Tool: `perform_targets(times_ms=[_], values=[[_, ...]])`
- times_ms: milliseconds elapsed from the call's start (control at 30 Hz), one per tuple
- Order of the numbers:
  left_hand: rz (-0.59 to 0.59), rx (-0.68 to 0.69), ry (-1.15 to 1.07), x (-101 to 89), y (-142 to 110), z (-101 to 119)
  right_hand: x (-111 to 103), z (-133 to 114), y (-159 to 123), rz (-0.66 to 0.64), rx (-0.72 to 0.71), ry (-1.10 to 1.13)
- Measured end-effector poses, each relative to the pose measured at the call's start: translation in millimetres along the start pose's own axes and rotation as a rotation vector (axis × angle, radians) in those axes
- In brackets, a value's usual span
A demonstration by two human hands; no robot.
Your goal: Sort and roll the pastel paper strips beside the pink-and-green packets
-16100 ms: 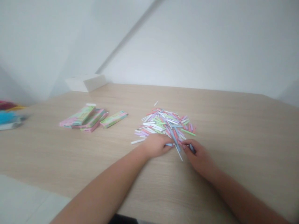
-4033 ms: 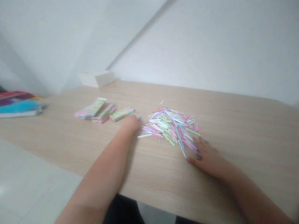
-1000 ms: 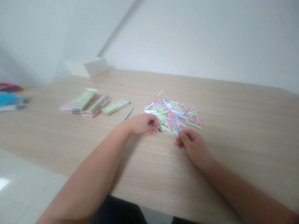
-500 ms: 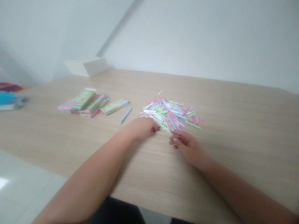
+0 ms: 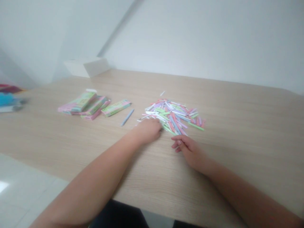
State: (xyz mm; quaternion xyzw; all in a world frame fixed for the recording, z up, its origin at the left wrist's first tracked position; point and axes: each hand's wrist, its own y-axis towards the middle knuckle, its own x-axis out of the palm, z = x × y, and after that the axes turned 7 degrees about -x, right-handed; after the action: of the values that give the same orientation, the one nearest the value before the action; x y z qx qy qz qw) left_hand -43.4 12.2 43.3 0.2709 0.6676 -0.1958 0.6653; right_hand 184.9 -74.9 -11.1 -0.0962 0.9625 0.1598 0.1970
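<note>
1. Table (image 5: 228, 126): wood-look top, light brown w/ fine grain; it carries the stick pile (image 5: 171, 115).
2. White box (image 5: 97, 67): plain, angular, behind the pile, to its left.
3. Stick pile: many short, thin, straight pcs., crossing at all angles; white, lilac, green, blue, pinkish-red.
4. Carton stack (image 5: 83, 106): flat, pink-green, untidy, left of the pile.
5. L hand (image 5: 150, 129): at the pile's near-left edge, fingers bent down; grip hidden, cannot tell.
6. R hand (image 5: 190, 150): at the pile's near edge, fingers loosely curled; cannot tell if sth. is held.
7. Single carton (image 5: 116, 107): slim, btw. stack & pile.
8. Blue stick (image 5: 127, 117): alone, left of the pile.
9. White stick (image 5: 162, 93): just behind the pile.
</note>
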Motion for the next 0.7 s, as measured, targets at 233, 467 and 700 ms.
perform_targets(times_ms=[233, 467, 700], values=[[0.029, 0.062, -0.125, -1.9, 3, 8, -2, -2, 2, 0.012, 0.09, 0.08], [0.069, 0.121, -0.292, 0.3, 4, 20, -3, 4, 2, 0.015, 0.127, 0.05], [0.092, 0.088, -0.336, 2.5, 5, 23, -2, 8, 2, 0.067, 0.139, 0.017]])
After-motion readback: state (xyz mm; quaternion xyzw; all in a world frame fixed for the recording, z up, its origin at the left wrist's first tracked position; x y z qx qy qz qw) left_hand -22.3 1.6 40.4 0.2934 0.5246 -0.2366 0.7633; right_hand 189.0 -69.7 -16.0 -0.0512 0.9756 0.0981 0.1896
